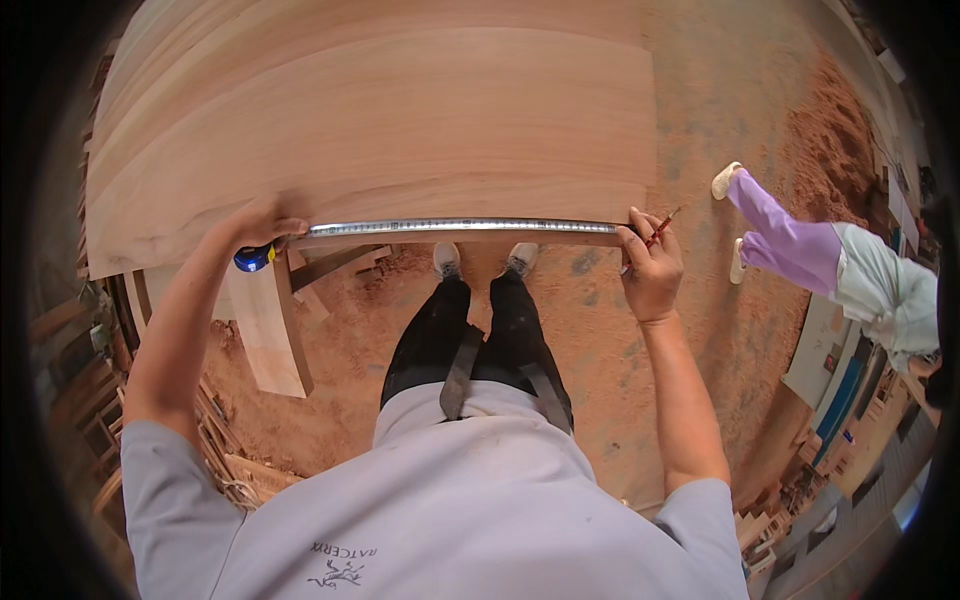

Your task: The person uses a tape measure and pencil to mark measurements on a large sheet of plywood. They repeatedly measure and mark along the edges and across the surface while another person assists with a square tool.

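Note:
A metal tape measure blade stretches along the near edge of a large wooden panel. At its left end, the blue and black tape case hangs just below the panel edge, under my left hand. That hand is closed around the case and blade, its thumb side slightly blurred. My right hand pinches the blade's other end at the panel's right corner. A thin reddish pencil is also held between the right fingers, pointing up and to the right.
A wooden board juts out below the panel at left. Another person in purple trousers stands to the right, near a sawdust heap. Stacked boards line the right side; timber pieces lie at left. Sawdust covers the floor.

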A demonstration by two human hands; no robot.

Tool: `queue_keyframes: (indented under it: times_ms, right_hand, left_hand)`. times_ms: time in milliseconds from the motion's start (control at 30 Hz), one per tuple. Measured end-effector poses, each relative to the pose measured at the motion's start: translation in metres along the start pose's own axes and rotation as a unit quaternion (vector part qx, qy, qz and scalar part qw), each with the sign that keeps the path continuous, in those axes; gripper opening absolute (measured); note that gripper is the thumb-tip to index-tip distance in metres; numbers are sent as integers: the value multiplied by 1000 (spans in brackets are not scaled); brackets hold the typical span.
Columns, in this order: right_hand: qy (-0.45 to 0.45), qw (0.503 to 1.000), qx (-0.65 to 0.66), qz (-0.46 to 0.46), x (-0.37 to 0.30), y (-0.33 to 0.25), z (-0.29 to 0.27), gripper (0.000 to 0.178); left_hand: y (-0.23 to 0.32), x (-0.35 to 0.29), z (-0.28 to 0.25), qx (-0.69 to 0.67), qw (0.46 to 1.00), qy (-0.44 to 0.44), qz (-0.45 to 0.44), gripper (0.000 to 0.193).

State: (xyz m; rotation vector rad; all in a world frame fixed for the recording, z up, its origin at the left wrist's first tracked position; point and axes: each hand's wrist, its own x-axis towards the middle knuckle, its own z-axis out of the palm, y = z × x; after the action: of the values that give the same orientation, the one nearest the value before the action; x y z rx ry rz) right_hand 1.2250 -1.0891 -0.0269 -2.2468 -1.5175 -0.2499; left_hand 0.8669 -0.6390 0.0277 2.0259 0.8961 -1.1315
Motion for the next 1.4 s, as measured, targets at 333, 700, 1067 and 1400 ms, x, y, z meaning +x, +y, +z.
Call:
queue_keyframes:
  times_ms: [333,700,1067,1400]
  right_hand:
    - [-15,1000,-6,-7,0,-2,-1,28]
    - [-12,1000,9,-8,-1,0,5,32]
    - [-25,999,15,-19,2,0,7,32]
    - [-13,1000,18,-19,1,1,9,34]
  left_hand:
    - [-6,2,-1,2,1000,-12,5,49]
    - [7,-12,10,47,999,16,-16,52]
    - [-8,-7,24,33,998,45,2,53]
    - [-5,-7,23,25,999,42,-4,54]
